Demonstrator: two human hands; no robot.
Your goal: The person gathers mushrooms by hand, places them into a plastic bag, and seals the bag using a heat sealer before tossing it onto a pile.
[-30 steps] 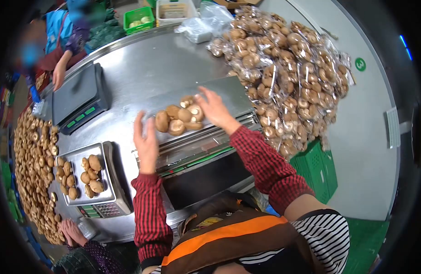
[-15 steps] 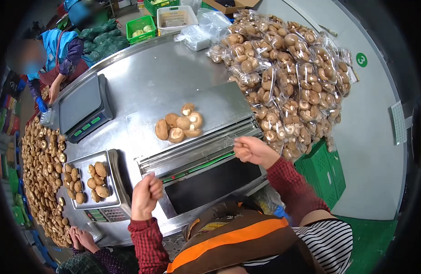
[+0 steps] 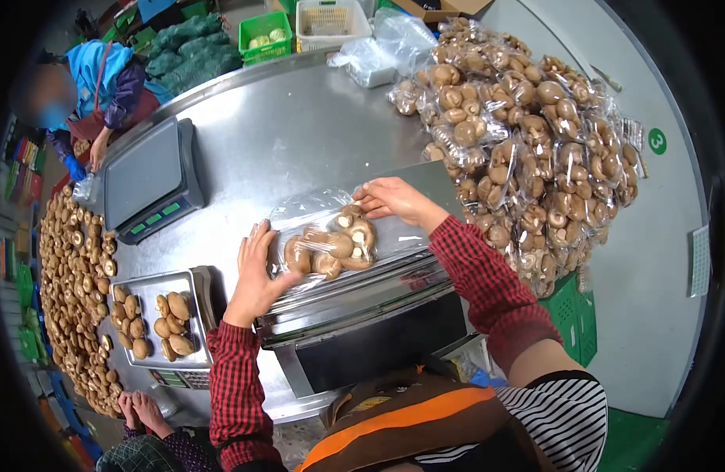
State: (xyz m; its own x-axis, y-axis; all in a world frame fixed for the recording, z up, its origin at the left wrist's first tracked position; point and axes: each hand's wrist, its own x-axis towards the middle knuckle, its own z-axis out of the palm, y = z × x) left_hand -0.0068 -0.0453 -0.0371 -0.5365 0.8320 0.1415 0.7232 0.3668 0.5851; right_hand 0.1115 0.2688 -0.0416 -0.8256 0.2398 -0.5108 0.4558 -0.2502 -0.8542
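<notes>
A small group of brown mushrooms lies on the steel surface under a sheet of clear plastic film. My left hand is at the film's left end, fingers stretched and thumb apart, touching the film beside the mushrooms. At the film's far right edge is my right hand, its fingertips and thumb close together on the film, just behind the mushrooms. In front of them runs the metal wrapping machine with its dark front panel.
Bagged mushrooms are heaped at the right. At left, a scale tray holds two groups of mushrooms; behind it stands another scale. Loose mushrooms cover the left edge. Co-workers' hands show at lower left and upper left.
Both hands have moved forward from the wrapping machine to either side of the mushrooms. Clear film now covers the mushrooms. My left hand has gone from closed to spread. More mushrooms show on the scale tray.
</notes>
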